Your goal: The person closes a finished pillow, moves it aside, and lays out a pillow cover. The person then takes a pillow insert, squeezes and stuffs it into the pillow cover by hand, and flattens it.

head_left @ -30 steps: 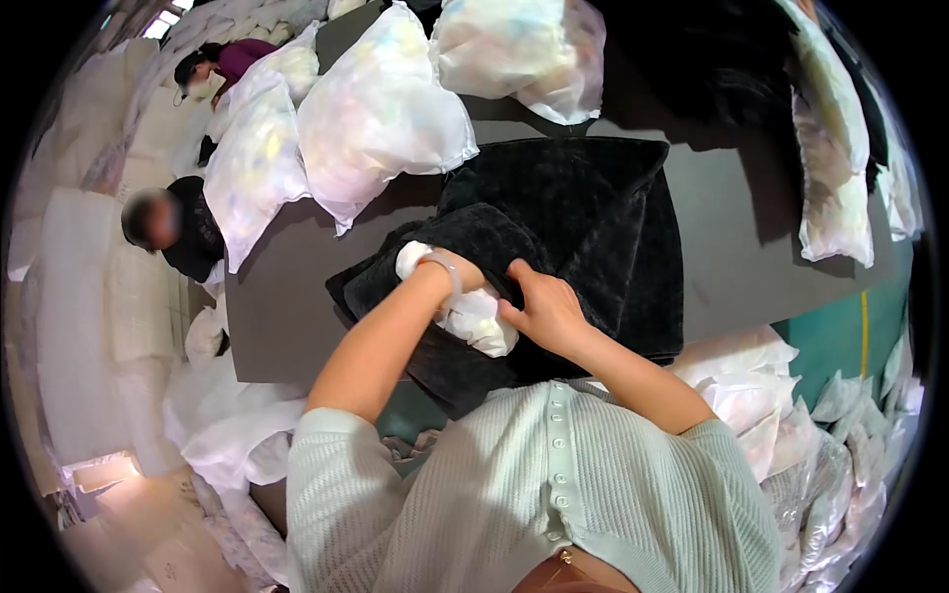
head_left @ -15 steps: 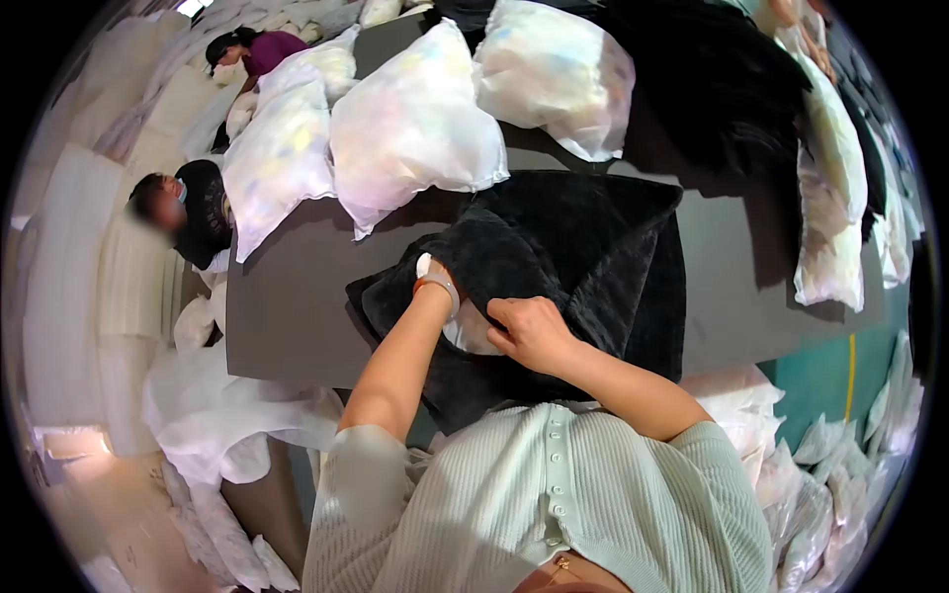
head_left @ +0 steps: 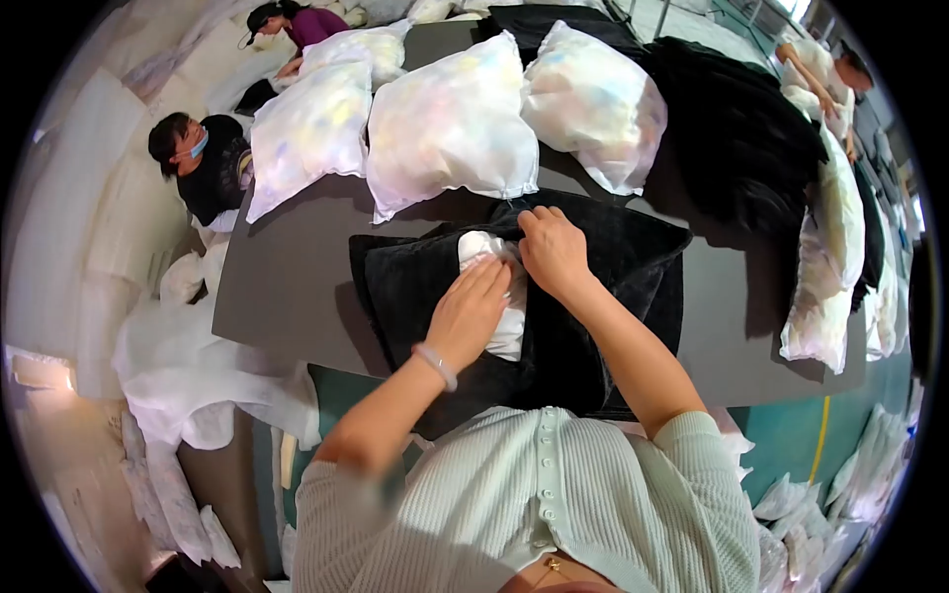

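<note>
A black plush cushion cover (head_left: 425, 282) lies on the grey table in front of me. White filling or an inner pillow (head_left: 509, 331) shows through its opening; most of it is hidden under the black fabric. My left hand (head_left: 473, 308) rests on the white part, fingers stretched out nearly flat. At the opening's right edge, my right hand (head_left: 554, 252) has its fingers closed on the black cover.
Stuffed white pillows (head_left: 450, 124) stand along the table's far side (head_left: 297, 272). A heap of black fabric (head_left: 736, 138) lies at the right, beside a long white pillow (head_left: 825, 267). Several people are around the table, including a masked person (head_left: 203, 173) on the left.
My left hand has come out of the cover and now lies on the white part. My right hand has moved up along the opening, and more white shows. The camera view has shifted.
</note>
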A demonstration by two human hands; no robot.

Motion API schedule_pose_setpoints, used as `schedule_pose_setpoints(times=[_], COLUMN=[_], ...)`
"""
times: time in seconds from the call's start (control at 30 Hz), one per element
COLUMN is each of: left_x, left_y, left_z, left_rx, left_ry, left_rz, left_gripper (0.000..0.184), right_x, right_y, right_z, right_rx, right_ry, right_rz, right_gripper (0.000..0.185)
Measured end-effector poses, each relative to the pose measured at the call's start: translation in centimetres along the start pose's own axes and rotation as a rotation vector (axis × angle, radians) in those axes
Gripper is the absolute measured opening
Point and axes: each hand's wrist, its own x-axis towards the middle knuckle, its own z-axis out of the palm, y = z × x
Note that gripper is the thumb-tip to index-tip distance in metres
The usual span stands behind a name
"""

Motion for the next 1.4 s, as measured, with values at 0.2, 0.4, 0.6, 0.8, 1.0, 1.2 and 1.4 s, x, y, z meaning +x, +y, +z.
schedule_pose_setpoints(times=[0.2,0.4,0.6,0.8,1.0,1.2,1.4], left_x=[6.8,6.9,-0.5,-0.4,3.8,6.2,1.5], left_y=[-2.2,-0.7,-3.3,-5.4,-5.0,-7.7,-5.3], left_z=[3.2,3.6,3.2,4.8,4.2,7.1,5.3], left_rx=[0.196,0.445,-0.06,-0.015,0.491,0.525,-0.133], left_ry=[-0.802,-0.983,-0.167,-0.149,-1.205,-1.507,-0.186], left_rz=[-0.033,0.09,0.018,0.217,0.17,0.119,-0.088], left_gripper=[0.038,0.034,0.015,0.019,0.042,0.046,0.041], right_x=[0.6,-1.5,-2.5,-1.6,-1.8,-1.0,-1.1], right_y=[-2.1,-2.4,-2.0,-2.3,-4.6,-4.0,-2.0], right_z=[3.0,3.6,0.3,0.6,2.1,4.2,4.5], right_rx=[0.461,0.608,0.307,0.231,0.741,0.773,0.631], right_ry=[-0.106,-0.112,-0.086,-0.182,-0.15,-0.138,0.035], right_rz=[0.304,0.336,0.175,0.231,0.084,0.171,0.326], right_gripper=[0.012,0.015,0.014,0.02,0.02,0.021,0.019])
